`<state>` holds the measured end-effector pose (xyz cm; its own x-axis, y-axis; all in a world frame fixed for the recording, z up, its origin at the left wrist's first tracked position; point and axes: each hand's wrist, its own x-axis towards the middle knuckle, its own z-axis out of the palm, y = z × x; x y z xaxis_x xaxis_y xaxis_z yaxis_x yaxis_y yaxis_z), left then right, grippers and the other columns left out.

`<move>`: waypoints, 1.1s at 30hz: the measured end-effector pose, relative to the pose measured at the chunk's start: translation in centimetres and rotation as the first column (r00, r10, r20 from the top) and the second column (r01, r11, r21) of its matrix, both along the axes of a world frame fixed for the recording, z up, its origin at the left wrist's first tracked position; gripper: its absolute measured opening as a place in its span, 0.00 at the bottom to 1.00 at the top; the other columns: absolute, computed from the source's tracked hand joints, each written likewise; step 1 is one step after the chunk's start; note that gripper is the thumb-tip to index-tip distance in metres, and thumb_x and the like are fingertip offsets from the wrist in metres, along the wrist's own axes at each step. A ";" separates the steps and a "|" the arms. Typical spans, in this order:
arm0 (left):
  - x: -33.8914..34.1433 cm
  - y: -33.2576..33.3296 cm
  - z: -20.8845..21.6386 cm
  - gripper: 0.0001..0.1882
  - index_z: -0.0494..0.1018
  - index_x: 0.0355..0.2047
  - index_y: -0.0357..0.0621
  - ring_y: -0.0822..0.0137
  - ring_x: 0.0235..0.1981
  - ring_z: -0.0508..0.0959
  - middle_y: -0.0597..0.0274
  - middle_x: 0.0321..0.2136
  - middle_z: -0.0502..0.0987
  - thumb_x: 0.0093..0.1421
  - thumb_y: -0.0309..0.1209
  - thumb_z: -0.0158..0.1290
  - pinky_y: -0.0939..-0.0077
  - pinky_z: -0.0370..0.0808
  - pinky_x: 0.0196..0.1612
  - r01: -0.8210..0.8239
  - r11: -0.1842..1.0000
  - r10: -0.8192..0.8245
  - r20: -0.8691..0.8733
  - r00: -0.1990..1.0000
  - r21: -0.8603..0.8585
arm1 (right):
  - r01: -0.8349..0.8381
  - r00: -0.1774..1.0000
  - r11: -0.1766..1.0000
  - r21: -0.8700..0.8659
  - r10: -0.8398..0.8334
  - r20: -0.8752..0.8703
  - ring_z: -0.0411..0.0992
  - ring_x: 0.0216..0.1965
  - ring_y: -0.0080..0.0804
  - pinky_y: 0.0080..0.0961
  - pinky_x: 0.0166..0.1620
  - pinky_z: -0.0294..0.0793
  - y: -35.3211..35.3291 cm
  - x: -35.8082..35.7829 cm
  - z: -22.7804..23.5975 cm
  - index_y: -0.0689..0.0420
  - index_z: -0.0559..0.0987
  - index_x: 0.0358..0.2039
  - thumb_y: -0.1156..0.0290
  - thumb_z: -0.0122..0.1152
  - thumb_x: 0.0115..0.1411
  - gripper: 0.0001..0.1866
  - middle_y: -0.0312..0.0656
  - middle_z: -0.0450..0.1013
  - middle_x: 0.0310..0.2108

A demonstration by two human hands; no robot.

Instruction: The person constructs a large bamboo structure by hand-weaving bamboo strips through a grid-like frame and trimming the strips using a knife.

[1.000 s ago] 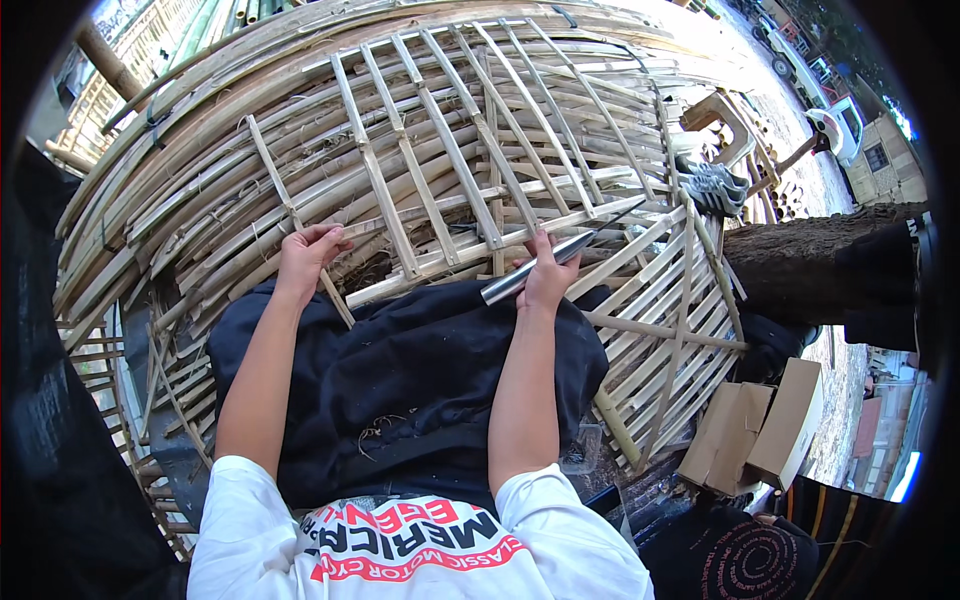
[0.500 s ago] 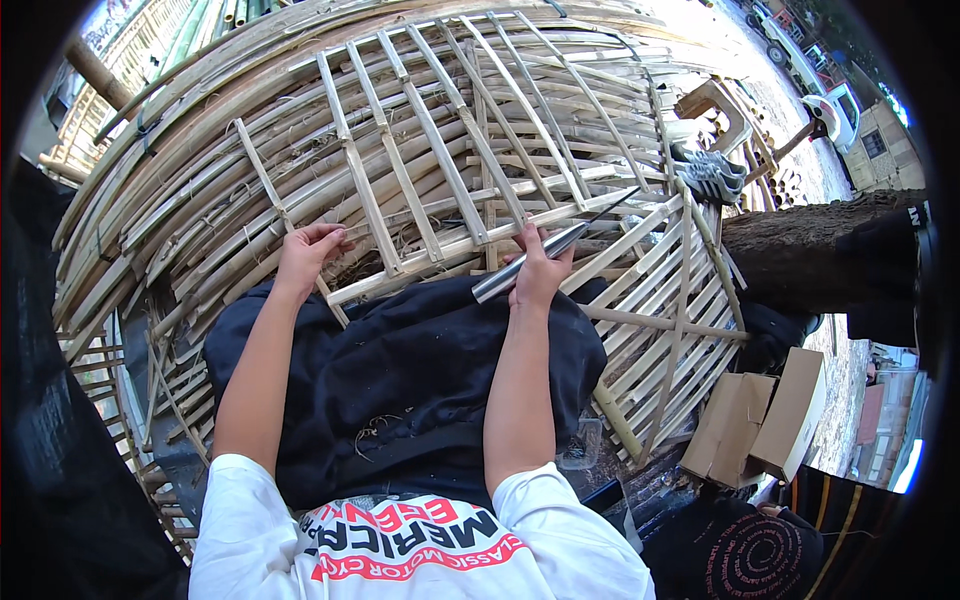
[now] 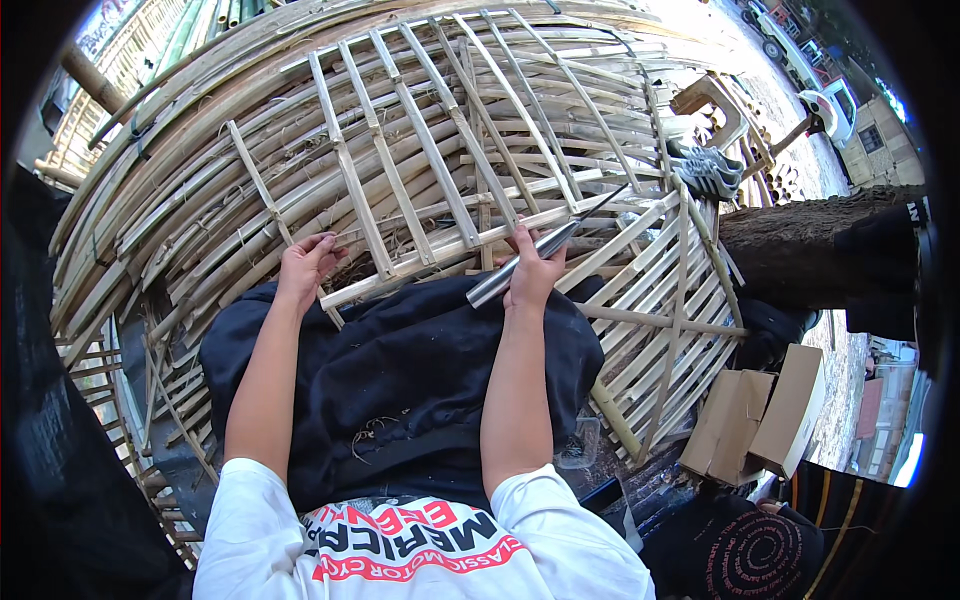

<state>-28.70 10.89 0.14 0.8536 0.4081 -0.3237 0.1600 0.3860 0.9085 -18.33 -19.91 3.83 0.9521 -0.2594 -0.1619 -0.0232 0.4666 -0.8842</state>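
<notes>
My right hand [image 3: 535,272] is wrapped round a silver metal tool [image 3: 492,286] with a thick round handle that tapers to a thin dark point. The tool slants up to the right across a bamboo slat frame [image 3: 440,262], whose near rail lies just above my lap. The fingers of that hand are also beside this rail. Off the rail's left end, my left hand [image 3: 312,268] is closed in a pinch; what it holds, if anything, is too small to make out. Light slats cross the rail and run away from me.
Long split bamboo strips [image 3: 200,165] are stacked behind the frame. A second bamboo lattice [image 3: 650,340] lies to the right, near grey striped shoes [image 3: 708,172] and a thick log [image 3: 800,245]. An open cardboard box [image 3: 735,420] stands at the lower right. Dark cloth [image 3: 400,375] covers my lap.
The whole view has shifted slightly. My left fingers have turned a little and still pinch; the right hand keeps the silver tool at nearly the same place by the rail.
</notes>
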 end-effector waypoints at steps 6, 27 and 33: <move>-0.2 0.9 -0.1 0.08 0.77 0.41 0.37 0.66 0.35 0.83 0.58 0.36 0.81 0.65 0.28 0.54 0.73 0.81 0.43 0.030 0.999 -0.030 0.016 0.999 0.040 | -0.005 0.988 0.998 -0.061 -0.004 -0.152 0.76 0.29 0.30 0.24 0.19 0.78 -0.1 0.3 -1.1 0.56 0.67 0.41 0.79 0.64 0.56 0.17 0.43 0.75 0.37; -1.1 1.7 -3.2 0.09 0.73 0.45 0.40 0.62 0.37 0.83 0.58 0.39 0.80 0.65 0.27 0.53 0.73 0.80 0.43 -0.046 0.990 0.060 -0.101 0.993 0.132 | -0.104 0.919 0.986 -0.128 0.046 -0.391 0.73 0.26 0.32 0.28 0.22 0.80 0.0 0.9 -4.1 0.62 0.66 0.42 0.78 0.61 0.50 0.19 0.43 0.70 0.30; -1.6 2.3 -3.4 0.14 0.70 0.49 0.40 0.66 0.38 0.83 0.58 0.39 0.79 0.64 0.28 0.54 0.76 0.79 0.40 -0.045 0.972 0.085 -0.168 0.982 0.230 | 0.042 0.953 0.992 -0.117 -0.076 -0.295 0.75 0.25 0.31 0.26 0.20 0.80 -2.1 -0.8 -1.2 0.64 0.66 0.51 0.78 0.57 0.53 0.24 0.45 0.71 0.43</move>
<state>-30.29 13.15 -3.24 0.7611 0.5400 -0.3593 0.3057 0.1900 0.9330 -19.10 -22.04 2.63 0.8472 -0.3454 -0.4037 -0.2686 0.3771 -0.8864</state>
